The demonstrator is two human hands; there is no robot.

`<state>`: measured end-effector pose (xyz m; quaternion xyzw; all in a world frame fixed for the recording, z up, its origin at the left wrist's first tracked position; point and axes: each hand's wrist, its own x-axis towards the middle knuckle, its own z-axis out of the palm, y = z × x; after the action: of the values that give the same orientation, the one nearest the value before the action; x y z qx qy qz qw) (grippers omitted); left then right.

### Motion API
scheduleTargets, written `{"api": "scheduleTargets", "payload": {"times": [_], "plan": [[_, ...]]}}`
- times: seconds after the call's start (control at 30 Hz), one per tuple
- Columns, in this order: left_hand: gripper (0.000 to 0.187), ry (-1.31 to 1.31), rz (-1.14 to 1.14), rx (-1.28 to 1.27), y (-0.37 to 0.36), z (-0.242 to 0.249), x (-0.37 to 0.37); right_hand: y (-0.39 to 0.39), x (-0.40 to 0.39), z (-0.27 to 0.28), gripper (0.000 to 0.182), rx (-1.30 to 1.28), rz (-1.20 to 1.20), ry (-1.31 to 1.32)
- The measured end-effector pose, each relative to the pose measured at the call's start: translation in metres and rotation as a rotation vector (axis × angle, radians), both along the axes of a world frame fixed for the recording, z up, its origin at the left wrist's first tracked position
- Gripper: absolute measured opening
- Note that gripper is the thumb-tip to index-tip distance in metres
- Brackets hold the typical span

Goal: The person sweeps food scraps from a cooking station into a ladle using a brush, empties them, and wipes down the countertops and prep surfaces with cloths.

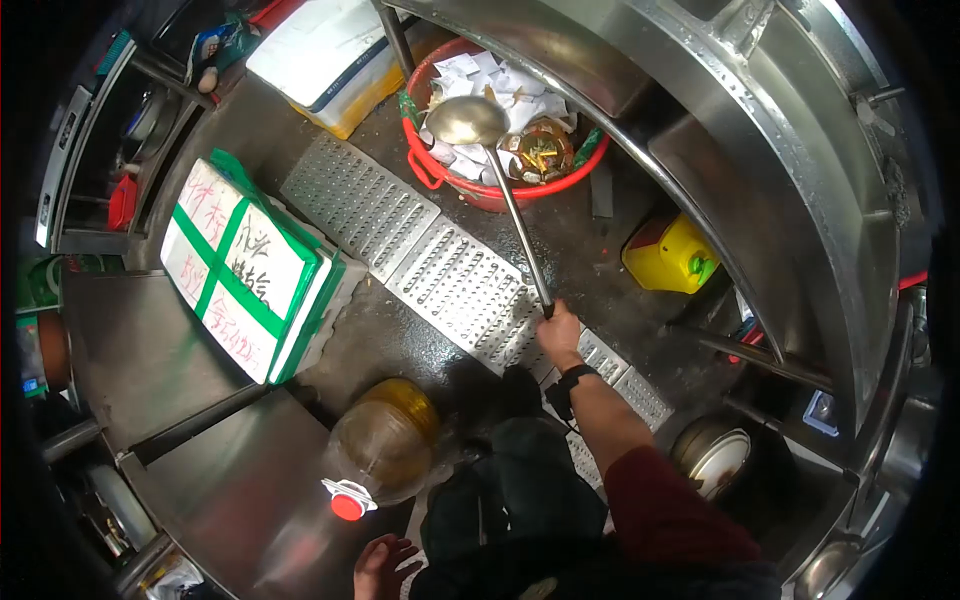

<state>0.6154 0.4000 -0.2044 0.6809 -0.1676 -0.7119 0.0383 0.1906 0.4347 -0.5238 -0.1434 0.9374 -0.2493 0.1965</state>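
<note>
My right hand [559, 334] is closed round the dark handle end of a long metal ladle [524, 236]. The ladle's bowl overlaps a red plastic basket [596, 158] in this view. White crumpled paper [520, 97] and other waste fill that basket. Low in the view, my left hand [385, 566] has its fingers apart and holds nothing. Nearest to it is a large clear jug [380, 440] with a red cap and a yellowish liquid inside.
Perforated metal plates [465, 285] run across the wet floor. A white foam box [235, 265] with green tape stands at left. A yellow container [672, 254] sits under the steel counter [745, 215] at right. Another white box [320, 50] stands at the back.
</note>
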Motion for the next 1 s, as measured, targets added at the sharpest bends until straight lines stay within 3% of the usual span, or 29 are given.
{"api": "scheduleTargets", "payload": {"times": [0.13, 0.2, 0.27, 0.33, 0.37, 0.4, 0.47, 0.63, 0.73, 0.77, 0.83, 0.93, 1.0], "plan": [[0.046, 0.044, 0.013, 0.007, 0.005, 0.021, -0.001, 0.014, 0.011, 0.058, 0.017, -0.327, 0.057, -0.176], [0.046, 0.054, -0.038, 0.017, 0.004, 0.038, -0.004, 0.027, 0.018, 0.112, 0.014, -0.483, 0.057, -0.642], [0.046, 0.084, -0.046, 0.006, -0.001, 0.058, -0.010, 0.033, 0.009, 0.225, 0.011, -0.473, 0.131, -1.103], [0.045, 0.077, -0.057, -0.031, -0.006, 0.085, -0.025, 0.056, 0.014, 0.274, 0.014, -0.725, 0.137, -1.577], [0.042, 0.265, -0.101, -0.207, 0.002, 0.089, -0.013, 0.065, 0.020, 0.295, 0.016, -0.805, 0.126, -1.719], [0.042, 0.295, -0.114, -0.220, -0.003, 0.098, -0.019, 0.075, 0.024, 0.316, 0.017, -0.885, 0.120, -1.856], [0.039, 0.159, -0.127, -0.108, -0.014, 0.117, -0.033, 0.089, 0.036, 0.358, 0.019, -0.964, 0.133, -1.958], [0.036, 0.237, -0.305, -0.155, -0.017, 0.163, -0.053, 0.138, 0.070, 0.464, 0.018, -1.108, 0.070, -1.827], [0.034, 0.294, -0.446, -0.167, -0.011, 0.184, -0.062, 0.161, 0.087, 0.528, 0.015, -1.028, 0.004, -1.235], [0.033, 0.321, -0.468, -0.191, -0.006, 0.194, -0.066, 0.170, 0.086, 0.538, 0.015, -1.049, 0.014, -1.210], [0.031, 0.318, -0.562, -0.216, -0.003, 0.207, -0.076, 0.193, 0.080, 0.559, 0.016, -0.832, -0.043, -0.774], [0.029, 0.360, -0.624, -0.223, -0.007, 0.204, -0.086, 0.225, 0.056, 0.589, 0.065, -0.975, -0.279, -0.709], [0.025, 0.406, -0.673, -0.198, -0.014, 0.183, -0.102, 0.249, 0.018, 0.611, 0.069, -0.836, -0.323, -0.498]]}}
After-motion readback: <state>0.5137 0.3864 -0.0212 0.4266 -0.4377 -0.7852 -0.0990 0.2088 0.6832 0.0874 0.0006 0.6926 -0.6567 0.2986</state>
